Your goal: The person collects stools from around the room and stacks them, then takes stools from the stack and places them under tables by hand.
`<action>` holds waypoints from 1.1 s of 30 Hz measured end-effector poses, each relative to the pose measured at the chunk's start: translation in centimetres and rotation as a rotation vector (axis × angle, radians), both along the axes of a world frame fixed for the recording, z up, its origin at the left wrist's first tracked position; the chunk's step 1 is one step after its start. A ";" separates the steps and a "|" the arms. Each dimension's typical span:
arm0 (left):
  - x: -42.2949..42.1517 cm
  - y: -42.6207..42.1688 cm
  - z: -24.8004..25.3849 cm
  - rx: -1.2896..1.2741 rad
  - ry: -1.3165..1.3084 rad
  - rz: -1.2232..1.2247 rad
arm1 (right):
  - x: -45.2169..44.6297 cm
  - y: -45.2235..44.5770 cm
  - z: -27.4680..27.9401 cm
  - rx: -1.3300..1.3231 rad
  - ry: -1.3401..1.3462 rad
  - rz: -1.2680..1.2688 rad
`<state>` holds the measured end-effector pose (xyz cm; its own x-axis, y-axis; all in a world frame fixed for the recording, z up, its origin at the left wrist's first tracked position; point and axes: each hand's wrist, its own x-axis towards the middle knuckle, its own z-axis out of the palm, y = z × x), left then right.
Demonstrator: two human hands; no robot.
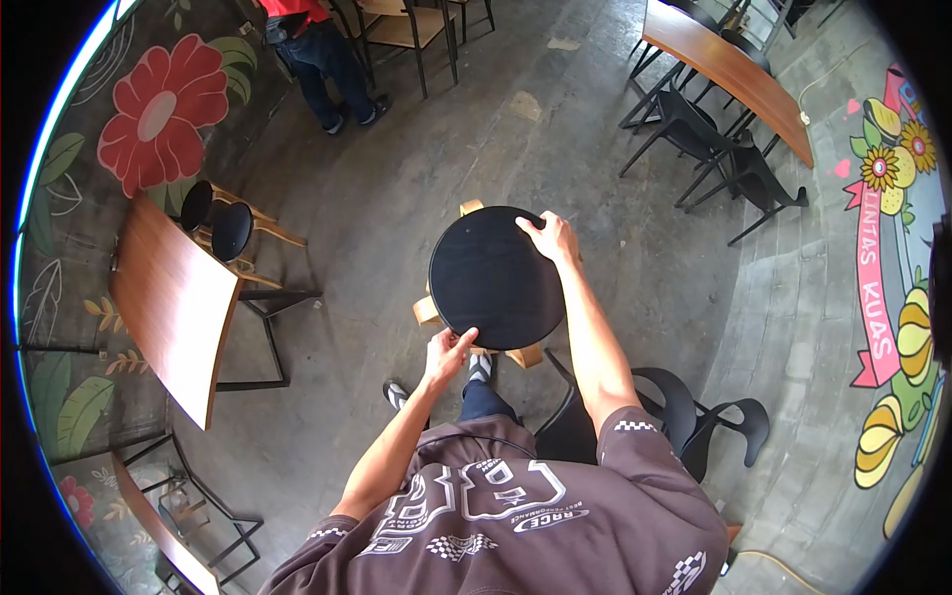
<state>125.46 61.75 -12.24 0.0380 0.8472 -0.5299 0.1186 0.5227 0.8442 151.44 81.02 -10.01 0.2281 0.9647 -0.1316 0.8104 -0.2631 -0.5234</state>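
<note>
In front of my body is a stool (496, 278) with a round black seat and bent light-wood legs sticking out beneath it. My left hand (452, 354) grips the near left edge of the seat, thumb on top and fingers curled at the rim. At the far right edge, my right hand (551, 238) holds the seat with its thumb on the top face; its other fingers are largely hidden below. Whether the stool's legs touch the floor, I cannot tell.
A wooden table (178, 297) stands left, with two black-seated stools (231, 232) beside it. Black chairs (694, 124) line a long table (734, 64) at upper right. Another black chair (679, 407) is close on my right. A person (322, 64) stands at upper left near wooden chairs (416, 28).
</note>
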 end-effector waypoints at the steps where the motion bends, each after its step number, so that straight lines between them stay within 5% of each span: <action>1: -0.2 0.5 0.1 0.008 0.016 0.009 | 0.0 0.2 0.1 0.000 -0.002 0.006; 11: -4.2 5.2 -0.7 0.037 0.220 -0.042 | -1.7 2.9 -2.2 -0.039 0.053 0.026; 17: -5.7 5.7 -5.6 -0.068 0.302 -0.049 | -2.6 2.5 -7.6 -0.183 0.059 0.075; 22: -6.6 5.4 -14.5 0.006 0.441 -0.219 | -1.9 0.1 -11.1 -0.332 0.078 0.026; 25: -5.3 5.6 -14.0 -0.129 0.423 -0.295 | -1.0 -0.6 -13.8 -0.382 0.097 -0.002; 33: -3.3 5.8 -22.0 -0.270 0.587 -0.351 | -0.2 0.1 -22.3 -0.495 0.037 0.022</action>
<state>122.17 67.53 -34.28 -0.0712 0.6741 -0.7352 0.7102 0.5518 0.4372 151.27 81.11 -32.34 0.1954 0.7890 -0.5825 0.8018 -0.4705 -0.3684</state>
